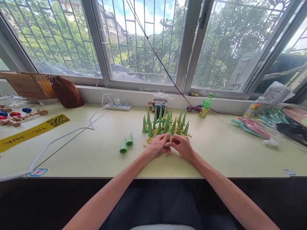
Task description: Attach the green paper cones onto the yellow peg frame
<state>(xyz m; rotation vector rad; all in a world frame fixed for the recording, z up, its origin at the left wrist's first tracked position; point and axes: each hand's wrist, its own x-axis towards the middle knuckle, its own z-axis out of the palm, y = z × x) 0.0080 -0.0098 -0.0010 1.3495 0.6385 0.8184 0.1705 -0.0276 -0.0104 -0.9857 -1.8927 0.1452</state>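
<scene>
My left hand (159,143) and my right hand (182,145) meet near the table's front edge, fingers closed around one green plant-watering spike (170,131). Its tip points up, and a small yellow valve (171,140) shows at its lower end, between my fingertips. The left fingers grip the spike's side; the right thumb and forefinger pinch by the valve. Just beyond my hands stands a cluster of similar green spikes (148,115), upright, many with yellow valves at the base. Loose yellow pieces (150,140) lie beside my left wrist. Two separate green cones (123,147) stand farther left.
Behind the cluster is a small dark box (160,107). A green drink bottle (205,106) stands back right, with plastic-wrapped items (254,127) beyond it. A white cable (72,130) crosses the left side from a power strip (118,106). A brown pouch (67,92) and wooden toys (21,118) sit far left.
</scene>
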